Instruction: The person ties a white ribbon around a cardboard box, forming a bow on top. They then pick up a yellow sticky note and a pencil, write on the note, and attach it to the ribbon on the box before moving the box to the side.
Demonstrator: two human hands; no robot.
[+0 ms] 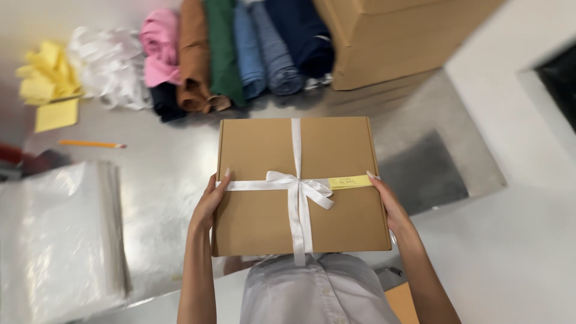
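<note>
A flat brown cardboard box is held above the metal table, close to my body. A white ribbon crosses it both ways and is tied in a bow at the middle. A yellow sticky note with handwriting is tucked under the ribbon on the right. My left hand grips the box's left edge. My right hand grips its right edge, fingertips near the note.
Folded clothes in pink, brown, green, blue and navy lie in a row at the back. Large cardboard boxes stand behind them. White tissue, yellow paper, a pencil and a stack of clear plastic bags sit left.
</note>
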